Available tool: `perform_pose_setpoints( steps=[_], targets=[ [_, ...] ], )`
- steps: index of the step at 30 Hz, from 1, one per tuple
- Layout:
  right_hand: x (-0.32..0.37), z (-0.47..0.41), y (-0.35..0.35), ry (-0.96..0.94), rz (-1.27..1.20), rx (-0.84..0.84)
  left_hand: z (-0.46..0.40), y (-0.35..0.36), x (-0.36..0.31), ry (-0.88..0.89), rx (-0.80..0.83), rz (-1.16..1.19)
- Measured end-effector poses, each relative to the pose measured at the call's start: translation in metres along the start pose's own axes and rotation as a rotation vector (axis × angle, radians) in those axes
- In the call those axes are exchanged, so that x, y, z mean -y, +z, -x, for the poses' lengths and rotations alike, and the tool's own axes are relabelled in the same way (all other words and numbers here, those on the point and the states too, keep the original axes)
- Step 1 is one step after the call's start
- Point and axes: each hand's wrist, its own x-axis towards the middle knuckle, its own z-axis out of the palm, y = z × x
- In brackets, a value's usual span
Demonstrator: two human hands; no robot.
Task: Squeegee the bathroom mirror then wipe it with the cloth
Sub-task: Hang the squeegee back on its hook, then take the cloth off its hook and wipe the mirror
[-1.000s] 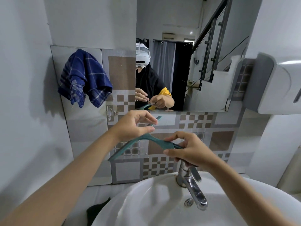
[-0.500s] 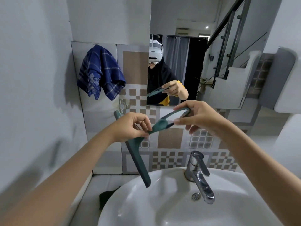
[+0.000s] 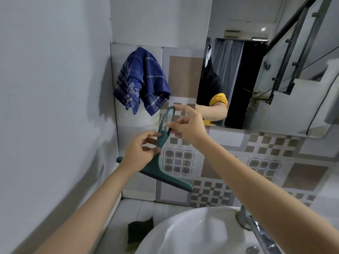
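Observation:
A dark green squeegee [image 3: 162, 167] is held upright in front of the tiled wall, its looped handle up and its blade low and slanting down to the right. My left hand [image 3: 140, 153] pinches the neck of the squeegee. My right hand [image 3: 187, 123] grips the handle loop with its fingertips. The mirror [image 3: 266, 61] hangs on the wall to the upper right and reflects a person's arm in a yellow sleeve. A blue checked cloth [image 3: 142, 81] hangs on the wall left of the mirror, above the squeegee.
A white basin [image 3: 192, 233] sits below with a chrome tap [image 3: 256, 230] at its right. A dark sponge [image 3: 139, 230] lies on the ledge left of the basin. A grey wall closes in on the left.
The squeegee has been turned from blade-down-left to handle up, blade slanting right, and moved left toward the cloth. My view has swung left, so the mirror now sits further right.

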Motion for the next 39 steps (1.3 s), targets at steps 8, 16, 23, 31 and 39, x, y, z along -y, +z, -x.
perform_pose_setpoints(
  steps=[8,16,23,31,39],
  targets=[
    [-0.032,-0.014,0.024,0.047,0.078,0.032,0.004,0.007,0.036,-0.104,-0.052,-0.006],
    [-0.045,-0.010,0.029,0.025,0.168,-0.048,0.011,0.009,0.039,-0.153,-0.007,-0.033],
    [0.029,-0.038,0.013,-0.457,0.188,-0.344,-0.004,-0.007,-0.021,-0.002,-0.216,0.104],
    [0.110,-0.090,0.022,-0.257,0.217,-0.112,-0.051,-0.018,-0.088,0.034,-0.312,0.385],
    [0.140,-0.105,0.034,-0.111,0.033,-0.021,-0.050,-0.037,-0.107,-0.114,-0.299,0.615]
  ],
)
